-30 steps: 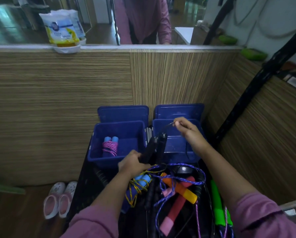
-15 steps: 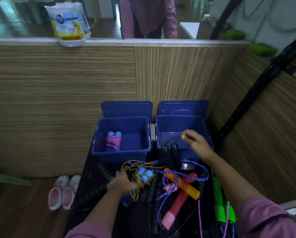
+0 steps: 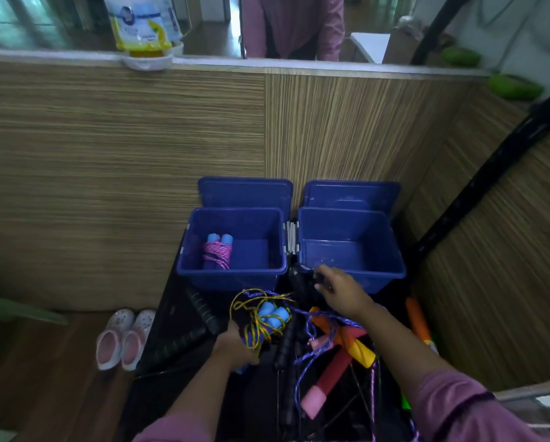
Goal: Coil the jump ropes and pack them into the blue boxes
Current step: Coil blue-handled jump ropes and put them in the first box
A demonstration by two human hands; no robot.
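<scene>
Two open blue boxes stand side by side at the table's far edge. The left box (image 3: 184, 266) holds a coiled pink rope with light-blue handles (image 3: 217, 252). The right box (image 3: 394, 250) shows only its bare floor. My right hand (image 3: 340, 293) reaches just in front of the right box and grips the black jump rope (image 3: 299, 279) at its handles. My left hand (image 3: 232, 349) holds a tangled yellow-and-purple rope with light-blue handles (image 3: 268, 315). A pile of more ropes with orange (image 3: 358, 347) and pink handles (image 3: 327, 378) lies between my arms.
Both box lids (image 3: 245, 193) lean against the wooden partition (image 3: 123, 154) behind. A black bar (image 3: 477, 186) slants down on the right. Pink shoes (image 3: 123, 339) sit on the floor at left. A black foam-grip rope (image 3: 200, 309) lies left of the pile.
My left hand let go of the black handles and dropped back onto the yellow-and-purple rope. My right hand came down from above the right box to the black rope in front of it.
</scene>
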